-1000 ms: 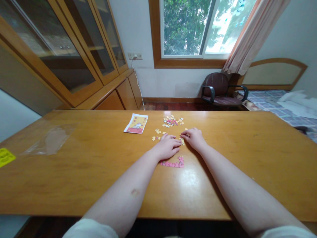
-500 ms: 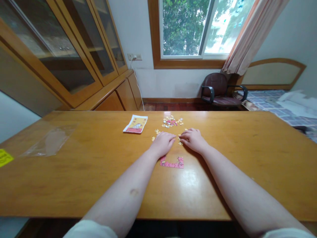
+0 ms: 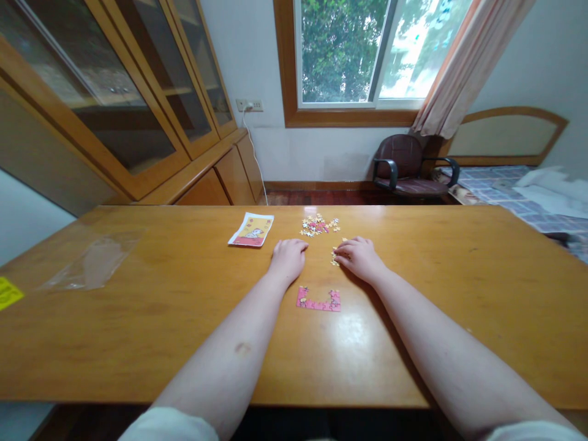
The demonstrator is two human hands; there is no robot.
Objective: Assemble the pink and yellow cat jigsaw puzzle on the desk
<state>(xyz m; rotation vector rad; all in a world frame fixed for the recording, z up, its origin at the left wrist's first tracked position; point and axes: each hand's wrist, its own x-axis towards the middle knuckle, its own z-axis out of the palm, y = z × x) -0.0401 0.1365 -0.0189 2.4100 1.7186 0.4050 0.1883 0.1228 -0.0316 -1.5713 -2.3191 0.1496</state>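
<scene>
My left hand (image 3: 288, 258) rests low over the table, right of the picture card, with its fingers bent together. What lies under its fingertips is hidden. Across from it, my right hand (image 3: 359, 257) has its curled fingers on yellow puzzle pieces (image 3: 335, 261), its fingertips at one of them. Nearer to me lies a joined strip of pink jigsaw pieces (image 3: 318, 305), U-shaped, its two ends pointing away from me. Beyond both hands is a loose pile of pink, yellow and pale puzzle pieces (image 3: 318, 226).
The picture card (image 3: 252, 230), yellow and red, lies left of the pile. A clear plastic bag (image 3: 98, 263) and a yellow label (image 3: 9, 292) are on the left of the wooden table (image 3: 184, 318). An office chair (image 3: 404, 165) stands beyond the far edge.
My left hand has shifted left, away from the pink strip, whose left end now shows fully. It now covers the small yellow pieces seen beside it before. My right hand has barely moved.
</scene>
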